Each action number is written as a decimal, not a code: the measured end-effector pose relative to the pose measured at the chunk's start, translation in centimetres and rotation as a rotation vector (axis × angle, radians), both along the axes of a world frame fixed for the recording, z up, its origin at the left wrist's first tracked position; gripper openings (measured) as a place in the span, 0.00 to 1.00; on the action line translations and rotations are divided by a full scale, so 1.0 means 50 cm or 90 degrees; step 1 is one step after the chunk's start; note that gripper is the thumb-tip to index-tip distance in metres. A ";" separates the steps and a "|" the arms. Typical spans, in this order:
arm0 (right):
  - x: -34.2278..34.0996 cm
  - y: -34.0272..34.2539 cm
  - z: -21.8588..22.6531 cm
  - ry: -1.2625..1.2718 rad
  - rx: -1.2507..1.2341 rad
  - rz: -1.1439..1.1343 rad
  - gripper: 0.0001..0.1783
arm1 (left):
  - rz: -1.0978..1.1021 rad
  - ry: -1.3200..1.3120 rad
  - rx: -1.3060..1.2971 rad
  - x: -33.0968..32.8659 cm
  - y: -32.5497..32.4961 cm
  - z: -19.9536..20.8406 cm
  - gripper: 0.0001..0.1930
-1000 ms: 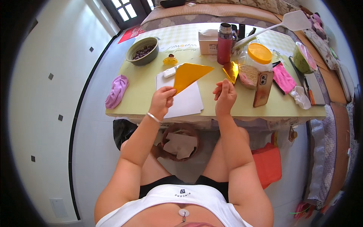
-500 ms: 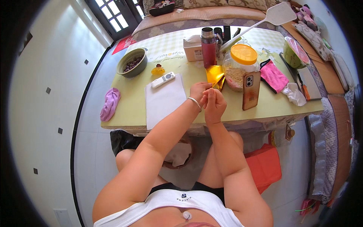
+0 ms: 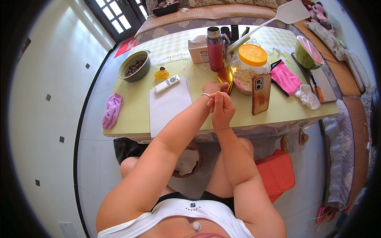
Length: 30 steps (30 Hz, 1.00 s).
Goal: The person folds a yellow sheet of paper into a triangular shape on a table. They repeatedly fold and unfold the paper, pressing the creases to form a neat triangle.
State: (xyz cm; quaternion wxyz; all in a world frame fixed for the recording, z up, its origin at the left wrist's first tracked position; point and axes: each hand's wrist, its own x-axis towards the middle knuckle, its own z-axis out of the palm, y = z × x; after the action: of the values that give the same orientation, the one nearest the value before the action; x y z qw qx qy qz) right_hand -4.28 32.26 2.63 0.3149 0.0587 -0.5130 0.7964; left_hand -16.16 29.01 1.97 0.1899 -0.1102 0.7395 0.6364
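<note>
Over the near table edge my left hand (image 3: 214,87), with a silver bangle at its wrist, reaches forward to a shiny gold foil piece (image 3: 226,75). Its fingers close on the foil's near edge, partly hidden. My right hand (image 3: 223,110) is held just behind it, thumb and fingers pinched together beside the left wrist; whatever is between them, if anything, is too small to make out. The foil lies against a clear jar (image 3: 243,76) with a yellow lid, next to a red thermos (image 3: 215,51). A phone (image 3: 261,94) stands upright to the right of my hands.
Left on the table are white paper (image 3: 168,107), a remote (image 3: 167,84), a basket (image 3: 147,65) of dark round fruit and a purple cloth (image 3: 112,111). A fly swatter (image 3: 293,12) leans at the back. Right are pink cloth (image 3: 285,77), a knife (image 3: 316,88) and a wrapped melon (image 3: 309,53).
My left hand has moved forward, away from my right hand's fingertips, to the gold foil. The right hand stays nearly in place, now beside the left wrist. The view has shifted slightly.
</note>
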 end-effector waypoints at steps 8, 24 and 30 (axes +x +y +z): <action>-0.020 -0.008 -0.001 -0.118 0.083 0.085 0.12 | -0.164 0.437 -0.326 0.075 -0.207 0.045 0.13; -0.026 -0.047 -0.020 -0.066 0.577 0.321 0.17 | -0.231 0.682 -0.411 0.325 -0.569 -0.001 0.08; -0.010 -0.048 0.007 -0.046 0.674 0.429 0.25 | -0.092 0.578 -0.251 0.321 -0.578 -0.004 0.06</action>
State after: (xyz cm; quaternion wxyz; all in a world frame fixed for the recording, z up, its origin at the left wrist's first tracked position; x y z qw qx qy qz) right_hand -4.78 29.87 2.99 -0.0424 0.3381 -0.8015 0.4915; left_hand -0.10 0.10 1.75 -0.1319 0.1951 0.8597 0.4533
